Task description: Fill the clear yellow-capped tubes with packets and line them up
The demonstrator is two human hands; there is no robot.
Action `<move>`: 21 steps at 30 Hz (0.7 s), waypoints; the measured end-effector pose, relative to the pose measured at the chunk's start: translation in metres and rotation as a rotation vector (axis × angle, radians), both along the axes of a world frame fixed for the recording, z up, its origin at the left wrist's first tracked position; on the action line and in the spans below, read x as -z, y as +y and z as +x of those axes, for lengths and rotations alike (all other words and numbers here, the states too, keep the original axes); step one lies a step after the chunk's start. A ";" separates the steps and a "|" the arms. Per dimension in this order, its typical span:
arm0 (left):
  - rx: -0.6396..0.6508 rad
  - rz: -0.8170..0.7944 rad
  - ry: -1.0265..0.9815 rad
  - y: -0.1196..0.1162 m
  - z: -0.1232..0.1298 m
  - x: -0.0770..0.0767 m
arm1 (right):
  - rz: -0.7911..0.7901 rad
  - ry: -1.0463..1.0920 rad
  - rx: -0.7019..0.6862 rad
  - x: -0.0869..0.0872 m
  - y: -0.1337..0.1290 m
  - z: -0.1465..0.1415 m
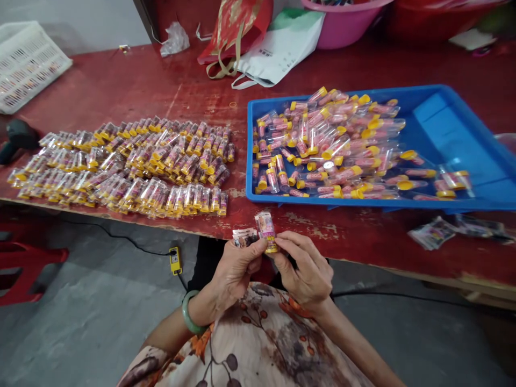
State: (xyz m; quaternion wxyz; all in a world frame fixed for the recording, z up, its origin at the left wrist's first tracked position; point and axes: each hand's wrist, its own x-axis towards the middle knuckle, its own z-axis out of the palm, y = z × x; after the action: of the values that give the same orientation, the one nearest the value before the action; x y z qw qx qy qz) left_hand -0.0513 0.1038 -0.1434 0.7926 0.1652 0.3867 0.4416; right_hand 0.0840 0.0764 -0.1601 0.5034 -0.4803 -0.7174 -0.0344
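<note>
Hands together, both on one little item: your left hand (236, 269), jade bangle (190, 312) on the wrist, and your right hand (306, 266) clamp a clear plastic tube (265, 230), held upright just off the table edge, yellow cap down. Your left hand also seems to pinch a small printed paper slip (244, 237). Tip: keep your grip low near the cap so the tube can't twist. Past that, rows of capped tubes (133, 166) lie on the red table (121, 91), more sit loose in a blue plastic tray (403, 205), and printed slips (433, 234) lie off right. Labels look pink and yellow, but no writing's readable.
</note>
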 end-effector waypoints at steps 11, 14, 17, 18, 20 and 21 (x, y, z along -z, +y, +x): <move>-0.022 0.005 0.002 -0.005 0.006 -0.003 | 0.164 0.038 0.096 -0.001 -0.001 -0.007; -0.011 0.006 -0.002 -0.007 0.006 -0.004 | 0.187 0.032 0.112 -0.002 -0.002 -0.009; 0.002 0.010 -0.011 -0.008 0.006 -0.004 | 0.213 0.011 0.133 -0.005 -0.003 -0.010; 0.007 0.010 -0.013 -0.009 0.006 -0.004 | 0.216 0.003 0.140 -0.006 -0.003 -0.011; 0.017 0.013 -0.011 -0.010 0.006 -0.004 | 0.217 -0.018 0.151 -0.005 -0.004 -0.010; 0.022 0.014 -0.008 -0.011 0.006 -0.004 | 0.220 -0.032 0.157 -0.004 -0.005 -0.009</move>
State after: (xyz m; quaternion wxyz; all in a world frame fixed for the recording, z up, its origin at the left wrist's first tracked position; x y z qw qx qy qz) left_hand -0.0457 0.0932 -0.1396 0.7977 0.1733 0.3784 0.4364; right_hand 0.0746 0.0716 -0.1558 0.5374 -0.4764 -0.6773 -0.1599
